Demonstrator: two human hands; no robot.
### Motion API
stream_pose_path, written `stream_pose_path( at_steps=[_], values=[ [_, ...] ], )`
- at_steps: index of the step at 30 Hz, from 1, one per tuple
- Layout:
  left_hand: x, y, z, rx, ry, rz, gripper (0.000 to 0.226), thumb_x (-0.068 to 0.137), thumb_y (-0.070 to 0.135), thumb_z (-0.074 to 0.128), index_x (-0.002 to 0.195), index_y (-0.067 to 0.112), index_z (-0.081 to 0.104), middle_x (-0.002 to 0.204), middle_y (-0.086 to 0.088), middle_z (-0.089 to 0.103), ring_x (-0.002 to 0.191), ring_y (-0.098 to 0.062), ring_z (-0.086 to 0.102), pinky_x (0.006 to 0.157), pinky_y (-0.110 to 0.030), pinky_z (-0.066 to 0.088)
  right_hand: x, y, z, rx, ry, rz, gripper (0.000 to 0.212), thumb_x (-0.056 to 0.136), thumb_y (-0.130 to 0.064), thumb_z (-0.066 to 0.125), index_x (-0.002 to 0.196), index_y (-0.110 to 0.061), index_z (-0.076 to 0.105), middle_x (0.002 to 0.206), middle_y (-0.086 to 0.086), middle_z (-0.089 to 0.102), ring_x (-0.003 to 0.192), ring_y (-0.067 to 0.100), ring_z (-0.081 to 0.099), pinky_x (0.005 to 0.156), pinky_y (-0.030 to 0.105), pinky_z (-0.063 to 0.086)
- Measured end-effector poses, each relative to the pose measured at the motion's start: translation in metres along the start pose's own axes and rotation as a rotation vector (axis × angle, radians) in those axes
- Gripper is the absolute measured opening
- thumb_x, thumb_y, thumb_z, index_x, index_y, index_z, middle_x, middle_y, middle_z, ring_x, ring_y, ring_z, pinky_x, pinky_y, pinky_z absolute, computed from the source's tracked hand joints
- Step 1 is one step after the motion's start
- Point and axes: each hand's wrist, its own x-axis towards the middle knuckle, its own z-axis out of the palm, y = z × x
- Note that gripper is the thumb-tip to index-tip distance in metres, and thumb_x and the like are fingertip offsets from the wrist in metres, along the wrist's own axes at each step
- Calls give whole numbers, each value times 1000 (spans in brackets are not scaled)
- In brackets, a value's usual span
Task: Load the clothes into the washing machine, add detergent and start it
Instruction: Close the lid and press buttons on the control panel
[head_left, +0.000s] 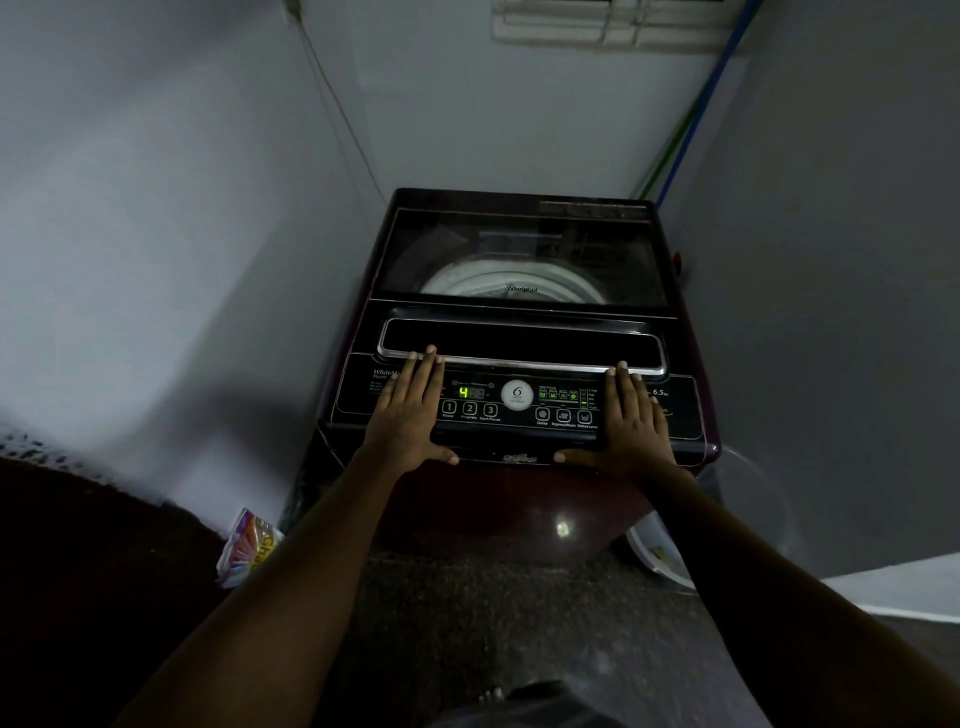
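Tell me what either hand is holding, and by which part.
Nothing is held: the left hand and right hand lie flat, fingers straight, on the washing machine's control panel.

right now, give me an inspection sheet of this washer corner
surface: washing machine lid closed; drum shows through glass
job's things: control panel lit, green 4 showing; detergent packet on floor, left
clutter: white tub on floor, right
grippers: left hand and right hand flat on panel, holding nothing
cables: blue and green lines down right corner; thin cord on left wall
surroundings: grey walls; vent above
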Motion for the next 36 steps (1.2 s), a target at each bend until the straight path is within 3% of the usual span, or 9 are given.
stream_pose_path(
  at_steps=[36],
  values=[
    [1,1,1,15,-3,-8,148,58,69,76,150,10,-23,155,-6,-34,144,-26,-28,115,-44,-7,1,1,3,-4,17,-3,144,51,-93,49,150,-13,-18,158,4,-25,145,20,-22,117,45,-5]
  ],
)
